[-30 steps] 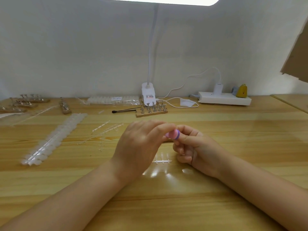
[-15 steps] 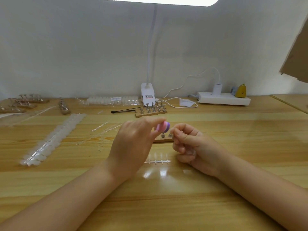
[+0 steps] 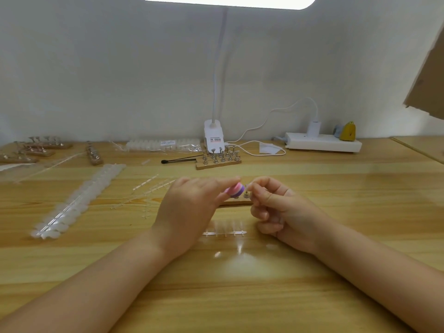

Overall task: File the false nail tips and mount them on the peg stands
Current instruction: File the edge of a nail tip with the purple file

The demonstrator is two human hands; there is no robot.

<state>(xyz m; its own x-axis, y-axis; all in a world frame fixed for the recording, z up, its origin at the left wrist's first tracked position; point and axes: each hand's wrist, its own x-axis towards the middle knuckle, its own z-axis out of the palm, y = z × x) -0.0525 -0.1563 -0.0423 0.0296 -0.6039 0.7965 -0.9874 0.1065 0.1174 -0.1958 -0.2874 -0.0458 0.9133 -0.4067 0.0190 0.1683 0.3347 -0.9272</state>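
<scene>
The nail tip point(image 3: 248, 186) in the right hand's point(image 3: 281, 212) grip — too small to make out.

left hand point(image 3: 189, 210) fingers pinched, right hand point(image 3: 283, 212) curled, nearly touching

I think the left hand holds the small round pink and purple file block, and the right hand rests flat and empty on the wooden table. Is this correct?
Only the right hand is wrong. In the head view, the right hand is raised, its fingers pinching a small clear nail tip beside the small round pink and purple file block held by the left hand.
</scene>
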